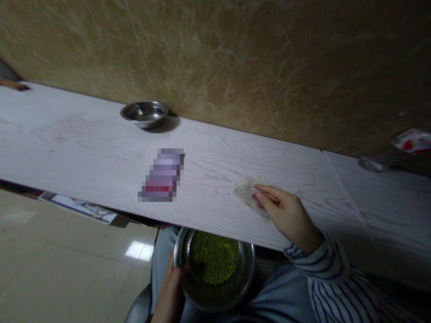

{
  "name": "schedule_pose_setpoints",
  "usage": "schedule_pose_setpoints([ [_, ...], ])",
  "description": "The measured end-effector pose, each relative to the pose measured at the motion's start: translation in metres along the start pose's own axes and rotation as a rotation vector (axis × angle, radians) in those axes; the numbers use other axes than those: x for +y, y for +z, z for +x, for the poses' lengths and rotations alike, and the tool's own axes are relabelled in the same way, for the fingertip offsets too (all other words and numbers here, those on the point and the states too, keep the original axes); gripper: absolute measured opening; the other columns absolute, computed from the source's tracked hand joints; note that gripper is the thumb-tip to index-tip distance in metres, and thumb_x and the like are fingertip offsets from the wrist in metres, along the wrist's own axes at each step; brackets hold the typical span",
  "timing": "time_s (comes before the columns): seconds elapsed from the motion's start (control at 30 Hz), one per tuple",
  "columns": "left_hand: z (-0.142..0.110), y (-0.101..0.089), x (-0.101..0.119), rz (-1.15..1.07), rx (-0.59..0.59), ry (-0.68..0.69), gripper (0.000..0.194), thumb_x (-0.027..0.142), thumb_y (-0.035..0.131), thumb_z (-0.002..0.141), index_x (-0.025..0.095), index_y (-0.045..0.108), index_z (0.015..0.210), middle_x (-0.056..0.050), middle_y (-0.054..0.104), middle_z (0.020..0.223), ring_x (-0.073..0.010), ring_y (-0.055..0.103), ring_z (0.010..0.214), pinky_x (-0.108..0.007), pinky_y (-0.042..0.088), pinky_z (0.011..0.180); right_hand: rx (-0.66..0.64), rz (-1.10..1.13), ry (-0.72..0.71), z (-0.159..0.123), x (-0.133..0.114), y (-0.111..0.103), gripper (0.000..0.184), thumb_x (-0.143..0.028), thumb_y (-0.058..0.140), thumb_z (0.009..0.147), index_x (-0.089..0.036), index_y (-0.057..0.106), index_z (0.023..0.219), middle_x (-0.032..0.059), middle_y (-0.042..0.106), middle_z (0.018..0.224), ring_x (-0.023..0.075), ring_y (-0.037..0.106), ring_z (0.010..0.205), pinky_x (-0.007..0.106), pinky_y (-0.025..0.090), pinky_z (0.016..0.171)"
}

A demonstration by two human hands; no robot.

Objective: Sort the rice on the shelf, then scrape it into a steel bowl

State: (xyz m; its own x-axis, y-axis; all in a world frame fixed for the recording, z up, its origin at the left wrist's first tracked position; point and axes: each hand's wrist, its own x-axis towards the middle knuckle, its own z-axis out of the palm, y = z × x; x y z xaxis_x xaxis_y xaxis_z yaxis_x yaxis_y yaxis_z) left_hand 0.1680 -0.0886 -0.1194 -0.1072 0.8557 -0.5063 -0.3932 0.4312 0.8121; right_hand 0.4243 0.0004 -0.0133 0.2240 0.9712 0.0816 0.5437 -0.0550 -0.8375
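Note:
My left hand [173, 285] grips the left rim of a steel bowl [248, 273], its thumb over the edge. Small round green beans [215, 256], which look like mung beans, fill the bowl's bottom; the bowl rests at my lap below the table edge. Over the tabletop, my right hand [284, 208] has its thumb and fingers drawn together at a thin, whitish, see-through patch [247, 193]. Whether that patch is a mesh bag or scattered grains I cannot tell. Something small and reddish [257, 200] shows at the fingertips, partly hidden by them.
A second steel bowl [144, 114] stands by the marble-patterned wall [235, 67]. A pixelated flat object [162, 175], perhaps a phone, lies on the pale wooden table [208, 157]. To the right lies a clear plastic bottle [380, 159] with a red and white label.

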Motion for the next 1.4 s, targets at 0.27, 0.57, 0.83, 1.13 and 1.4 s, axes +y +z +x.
schedule_pose_setpoints([
  [0.27, 0.0, -0.004, 0.001, 0.01, 0.006, -0.021, 0.064, 0.044, 0.067, 0.077, 0.026, 0.061, 0.138, -0.008, 0.07, 0.131, -0.039, 0.049, 0.14, -0.056, 0.033, 0.121, -0.053, -0.079, -0.082, 0.005, -0.001, 0.007, 0.033, -0.032, 0.059, 0.093, -0.021, 0.08, 0.116, 0.0102, 0.081, 0.109, 0.0251, 0.078, 0.094, 0.039, 0.063, 0.086],
  [0.57, 0.006, -0.009, -0.001, -0.064, 0.008, 0.015, 0.067, 0.039, 0.07, 0.076, 0.029, 0.059, 0.141, -0.006, 0.069, 0.134, -0.0397, 0.048, 0.142, -0.055, 0.03, 0.122, -0.087, -0.075, -0.095, 0.005, -0.01, 0.007, 0.029, -0.026, 0.06, 0.091, -0.02, 0.081, 0.111, 0.009, 0.082, 0.107, 0.025, 0.077, 0.097, 0.039, 0.061, 0.089],
  [0.83, 0.001, -0.008, 0.003, -0.047, 0.004, 0.058, 0.057, 0.042, 0.069, 0.077, 0.026, 0.068, 0.132, -0.006, 0.066, 0.14, -0.0376, 0.044, 0.146, -0.054, 0.022, 0.126, -0.151, 0.003, -0.042, -0.006, -0.011, 0.022, 0.032, -0.029, 0.061, 0.09, -0.019, 0.08, 0.113, 0.0104, 0.082, 0.103, 0.0244, 0.078, 0.088, 0.038, 0.062, 0.08],
  [1.13, 0.008, -0.02, -0.007, -0.035, -0.064, 0.119, 0.056, 0.038, 0.067, 0.08, 0.027, 0.065, 0.135, -0.005, 0.065, 0.141, -0.0375, 0.042, 0.147, -0.053, 0.025, 0.126, 0.033, 0.01, 0.007, -0.015, -0.001, 0.019, 0.037, -0.033, 0.061, 0.089, -0.014, 0.079, 0.114, 0.0147, 0.082, 0.095, 0.0259, 0.078, 0.077, 0.039, 0.063, 0.073],
  [1.4, -0.001, -0.012, 0.0, -0.053, -0.049, 0.071, 0.059, 0.037, 0.065, 0.08, 0.028, 0.063, 0.138, -0.006, 0.062, 0.146, -0.0381, 0.045, 0.145, -0.056, 0.03, 0.123, -0.044, 0.044, 0.001, -0.028, -0.003, 0.035, 0.036, -0.032, 0.058, 0.092, -0.017, 0.078, 0.119, 0.0134, 0.082, 0.099, 0.0246, 0.079, 0.078, 0.038, 0.063, 0.072],
])
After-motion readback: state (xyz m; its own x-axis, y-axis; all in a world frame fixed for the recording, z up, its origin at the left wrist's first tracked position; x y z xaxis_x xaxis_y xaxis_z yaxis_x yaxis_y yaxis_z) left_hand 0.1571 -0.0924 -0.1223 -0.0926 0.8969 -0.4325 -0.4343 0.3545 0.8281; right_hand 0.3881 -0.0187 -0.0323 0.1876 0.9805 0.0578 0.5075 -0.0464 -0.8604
